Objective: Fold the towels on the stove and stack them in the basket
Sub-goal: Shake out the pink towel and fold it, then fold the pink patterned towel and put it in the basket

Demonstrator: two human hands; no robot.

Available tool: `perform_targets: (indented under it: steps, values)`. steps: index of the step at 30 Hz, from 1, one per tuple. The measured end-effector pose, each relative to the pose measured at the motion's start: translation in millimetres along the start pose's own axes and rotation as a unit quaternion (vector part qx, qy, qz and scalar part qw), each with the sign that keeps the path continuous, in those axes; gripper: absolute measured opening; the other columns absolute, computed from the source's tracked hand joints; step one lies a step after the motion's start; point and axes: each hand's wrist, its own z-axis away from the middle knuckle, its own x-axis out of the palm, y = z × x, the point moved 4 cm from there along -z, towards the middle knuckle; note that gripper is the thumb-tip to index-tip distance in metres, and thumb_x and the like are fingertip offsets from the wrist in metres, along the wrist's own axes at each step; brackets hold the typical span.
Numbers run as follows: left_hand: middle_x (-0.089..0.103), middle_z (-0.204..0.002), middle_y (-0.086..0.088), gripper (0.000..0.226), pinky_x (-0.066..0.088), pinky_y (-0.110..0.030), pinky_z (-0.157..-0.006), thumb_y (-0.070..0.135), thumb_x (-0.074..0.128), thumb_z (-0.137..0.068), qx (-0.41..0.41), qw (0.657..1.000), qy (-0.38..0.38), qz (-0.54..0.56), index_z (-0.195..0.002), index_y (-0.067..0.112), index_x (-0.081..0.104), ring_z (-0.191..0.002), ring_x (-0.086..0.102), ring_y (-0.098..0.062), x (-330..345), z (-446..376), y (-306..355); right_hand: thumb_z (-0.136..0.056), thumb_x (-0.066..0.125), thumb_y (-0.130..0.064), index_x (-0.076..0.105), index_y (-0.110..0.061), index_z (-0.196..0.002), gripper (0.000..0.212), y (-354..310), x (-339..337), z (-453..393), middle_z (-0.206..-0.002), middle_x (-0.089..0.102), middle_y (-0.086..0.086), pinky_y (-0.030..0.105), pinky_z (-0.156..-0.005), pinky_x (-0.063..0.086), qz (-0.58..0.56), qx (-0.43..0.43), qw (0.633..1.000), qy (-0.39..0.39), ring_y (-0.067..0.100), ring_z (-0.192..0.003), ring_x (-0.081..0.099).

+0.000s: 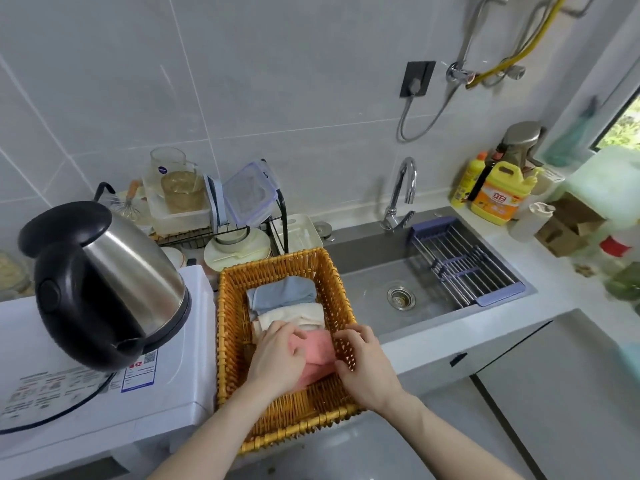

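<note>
A honey-yellow woven pattern is shown by the wicker basket. Inside it, three plain folded towels are seen in a row: a pale blue towel toward the far rim, a cream towel in the middle, and a salmon-pink towel toward the near rim. A polished silver body with a black lid, handle and base is displayed by the kettle, set on a white appliance printed with a blue-bordered label. The sink is finished in dull grey steel, and its rack is framed in muted violet-blue. At the surface's far right corner, a bright yellow detergent jug with an orange label is seen.
</note>
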Motion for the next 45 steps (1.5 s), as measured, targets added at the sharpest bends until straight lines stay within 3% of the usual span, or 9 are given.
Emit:
perform_targets:
  steps: [3, 7, 11, 15, 19, 29, 41, 45]
  values:
    - [0.05, -0.121, 0.018, 0.024, 0.043, -0.032, -0.096, 0.017, 0.056, -0.095, 0.026, 1.0, 0.0, 0.002, -0.1, 0.041, 0.058, -0.116, 0.051, -0.01, -3, -4, 33, -0.087, 0.063, -0.025, 0.057, -0.034, -0.128, 0.042, 17, -45, 23, -0.141, 0.04, -0.015, 0.019, -0.106, 0.036, -0.022, 0.025, 0.998, 0.055, 0.008, -0.132, 0.043]
    - [0.052, -0.118, 0.019, 0.022, 0.044, -0.03, -0.098, 0.02, 0.064, -0.094, 0.103, 0.994, 0.002, 0.046, -0.104, 0.039, 0.062, -0.113, 0.052, -0.006, 13, -1, 108, -0.09, 0.065, -0.028, 0.054, -0.039, -0.127, 0.04, 60, -119, 76, -0.141, 0.038, -0.019, 0.026, -0.107, 0.043, -0.076, 0.081, 0.985, 0.129, 0.004, -0.129, 0.046]
    - [0.054, -0.115, 0.014, 0.023, 0.046, -0.035, -0.098, 0.018, 0.068, -0.091, 0.202, 0.975, -0.027, 0.086, -0.103, 0.037, 0.064, -0.11, 0.055, -0.011, 61, 22, 214, -0.09, 0.064, -0.027, 0.056, -0.04, -0.124, 0.038, 114, -195, 153, -0.136, 0.039, -0.024, 0.023, -0.102, 0.044, -0.092, 0.123, 0.969, 0.194, 0.002, -0.119, 0.052]
    - [0.055, -0.114, 0.014, 0.024, 0.045, -0.031, -0.093, 0.016, 0.068, -0.089, 0.276, 0.952, -0.076, 0.105, -0.102, 0.035, 0.063, -0.108, 0.056, -0.01, 123, 67, 317, -0.089, 0.066, -0.025, 0.056, -0.04, -0.123, 0.039, 171, -260, 242, -0.133, 0.04, -0.024, 0.027, -0.101, 0.048, -0.094, 0.171, 0.949, 0.247, -0.002, -0.115, 0.052]
    - [0.05, -0.119, 0.021, 0.028, 0.046, -0.032, -0.092, 0.018, 0.066, -0.088, 0.35, 0.919, -0.152, 0.096, -0.103, 0.04, 0.061, -0.113, 0.053, -0.005, 190, 115, 403, -0.091, 0.065, -0.029, 0.054, -0.042, -0.125, 0.038, 222, -314, 330, -0.136, 0.039, -0.024, 0.027, -0.104, 0.046, -0.082, 0.209, 0.931, 0.287, -0.003, -0.123, 0.047]
    - [0.052, -0.119, 0.017, 0.027, 0.042, -0.028, -0.096, 0.019, 0.07, -0.086, 0.503, 0.818, -0.271, 0.065, -0.103, 0.039, 0.061, -0.114, 0.05, -0.006, 330, 230, 584, -0.09, 0.068, -0.02, 0.057, -0.037, -0.126, 0.042, 319, -401, 517, -0.134, 0.043, -0.021, 0.028, -0.108, 0.044, -0.088, 0.317, 0.847, 0.417, -0.001, -0.121, 0.049]
    - [0.052, -0.122, 0.014, 0.026, 0.037, -0.026, -0.102, 0.019, 0.067, -0.088, 0.587, 0.719, -0.368, 0.058, -0.108, 0.034, 0.062, -0.12, 0.048, -0.011, 477, 303, 763, -0.089, 0.068, -0.018, 0.056, -0.04, -0.123, 0.042, 429, -492, 641, -0.13, 0.043, -0.023, 0.022, -0.098, 0.045, -0.06, 0.408, 0.765, 0.494, -0.002, -0.119, 0.049]
    - [0.051, -0.121, 0.014, 0.027, 0.035, -0.024, -0.103, 0.018, 0.067, -0.087, 0.608, 0.69, -0.389, 0.056, -0.108, 0.035, 0.062, -0.121, 0.048, -0.01, 518, 317, 818, -0.089, 0.068, -0.016, 0.057, -0.039, -0.125, 0.044, 463, -531, 668, -0.134, 0.042, -0.023, 0.014, -0.097, 0.041, -0.053, 0.424, 0.739, 0.521, -0.004, -0.12, 0.048]
